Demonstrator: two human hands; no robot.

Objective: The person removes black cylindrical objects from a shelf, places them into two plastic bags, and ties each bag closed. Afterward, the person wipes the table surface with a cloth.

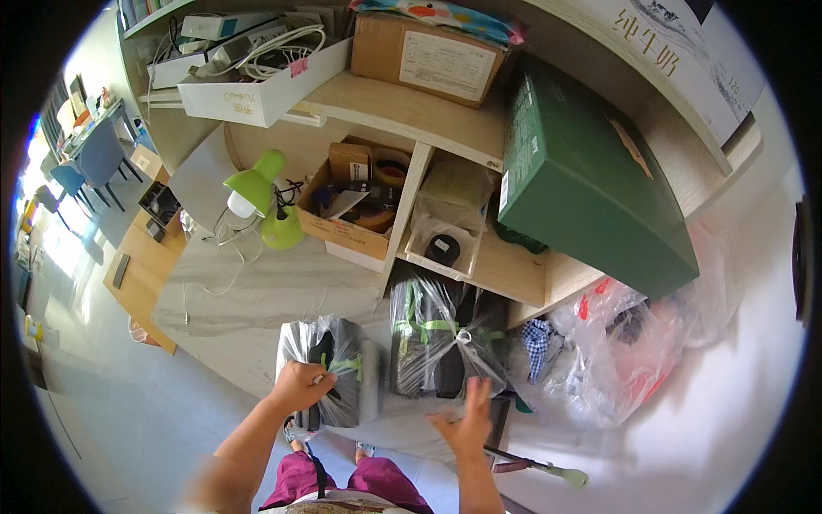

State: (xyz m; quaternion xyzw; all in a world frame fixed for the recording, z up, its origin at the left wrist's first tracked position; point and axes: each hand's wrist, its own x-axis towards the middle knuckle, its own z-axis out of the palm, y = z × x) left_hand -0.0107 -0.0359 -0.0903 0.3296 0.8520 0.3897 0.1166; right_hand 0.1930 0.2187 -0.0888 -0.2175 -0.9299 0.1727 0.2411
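Two clear plastic bags hold dark items. The left hand (pixel 300 385) grips the neck of the smaller bag (pixel 338 368), fingers closed around its gathered top by a green tie, at the front edge of the pale worktop (pixel 257 291). The right hand (pixel 467 420) is open, fingers spread, just below the knotted bag (pixel 437 343) under the shelf (pixel 514 274). Thin, slippery film could slide through the grip or tear at the neck, I judge. A stick (pixel 539 467) lies near the right hand and could snag. The bags look crinkled, glossy, soft-sided.
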